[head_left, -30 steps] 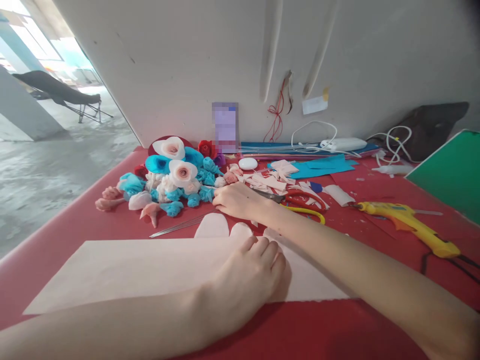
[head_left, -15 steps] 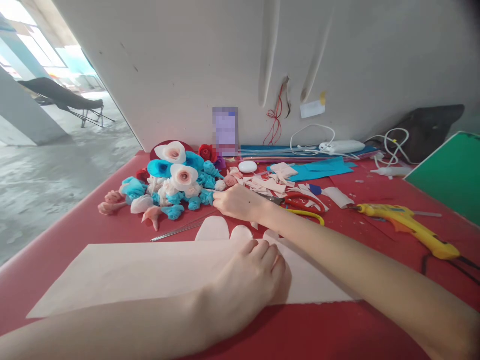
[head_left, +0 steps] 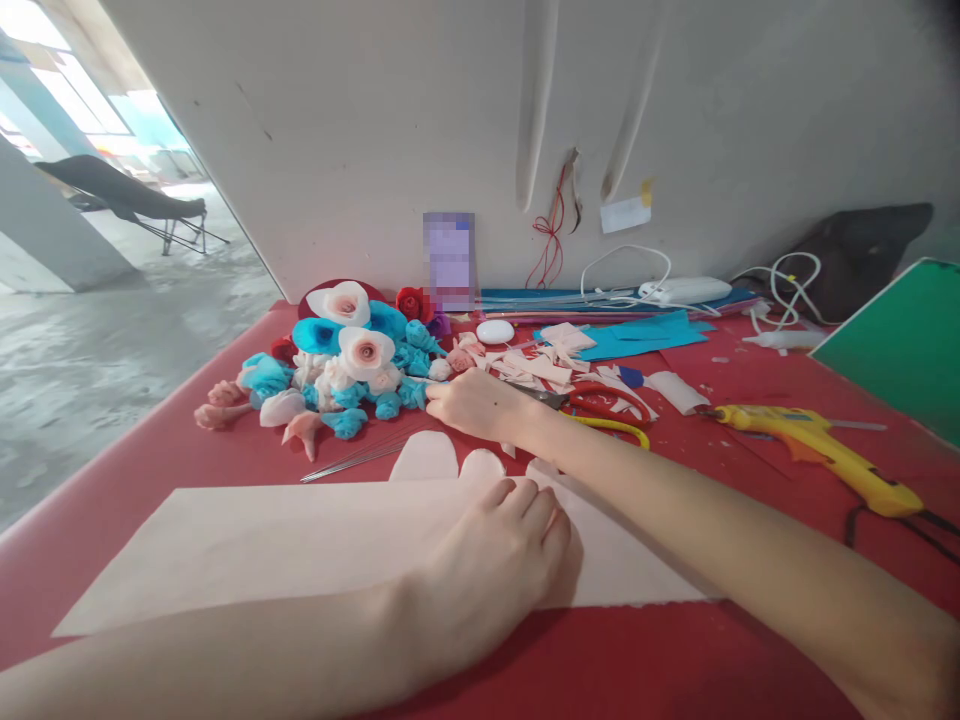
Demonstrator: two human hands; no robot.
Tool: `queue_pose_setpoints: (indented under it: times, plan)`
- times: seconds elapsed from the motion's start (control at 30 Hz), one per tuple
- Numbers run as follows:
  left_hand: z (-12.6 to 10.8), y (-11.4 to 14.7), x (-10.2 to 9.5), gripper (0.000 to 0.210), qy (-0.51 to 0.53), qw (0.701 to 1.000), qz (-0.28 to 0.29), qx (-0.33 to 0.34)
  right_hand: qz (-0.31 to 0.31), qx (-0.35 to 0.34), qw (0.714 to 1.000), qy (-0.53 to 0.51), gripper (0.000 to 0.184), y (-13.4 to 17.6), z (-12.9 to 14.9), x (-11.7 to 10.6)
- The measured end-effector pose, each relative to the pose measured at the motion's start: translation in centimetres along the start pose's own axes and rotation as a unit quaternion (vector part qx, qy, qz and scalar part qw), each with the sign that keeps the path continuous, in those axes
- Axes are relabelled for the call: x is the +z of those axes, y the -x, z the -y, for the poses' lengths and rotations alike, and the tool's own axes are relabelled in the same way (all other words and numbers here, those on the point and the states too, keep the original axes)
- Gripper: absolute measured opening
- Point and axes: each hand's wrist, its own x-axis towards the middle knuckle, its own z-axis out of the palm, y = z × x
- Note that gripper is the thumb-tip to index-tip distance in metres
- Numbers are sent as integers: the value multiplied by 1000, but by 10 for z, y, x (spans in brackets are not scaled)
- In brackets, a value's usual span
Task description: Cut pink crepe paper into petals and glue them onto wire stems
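A long pale pink sheet of paper (head_left: 262, 540) lies across the front of the red table. On it rests my left hand (head_left: 499, 550), its fingers curled under so that whatever they may hold is hidden. My right arm crosses beyond it, and my right hand (head_left: 472, 405) is closed beside the heap of paper flowers (head_left: 367, 350), close to the blue ones; its fingertips hide what they pinch, if anything. Rounded pale paper petals (head_left: 425, 458) stick out past the sheet's far edge. Thin metal wires (head_left: 341, 465) lie left of the petals.
Scissors with red and yellow handles (head_left: 611, 430) lie beyond my right forearm. Farther right is a yellow glue gun (head_left: 847, 460), with a green board (head_left: 900, 350) behind. Pink paper scraps (head_left: 540, 370), blue paper (head_left: 637, 338) and a white power strip (head_left: 686, 291) are at the back.
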Motion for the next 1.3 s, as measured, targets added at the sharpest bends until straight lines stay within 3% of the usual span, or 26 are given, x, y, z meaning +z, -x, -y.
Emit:
queue_pose_setpoints:
  times: [0.53, 0.77, 1.03, 1.3]
  plan:
    - [0, 0, 2, 23, -7, 1000, -2, -4, 2, -15, 1000, 27, 22, -8, 1, -7]
    - [1, 0, 0, 23, 2, 1000, -2, -8, -7, 20, 999, 37, 24, -1, -5, -7]
    - [0, 0, 1, 24, -10, 1000, -11, -6, 31, -18, 998, 54, 22, -5, -1, -8]
    - [0, 2, 5, 25, -10, 1000, -12, -4, 33, -49, 997, 59, 22, -5, 3, -12]
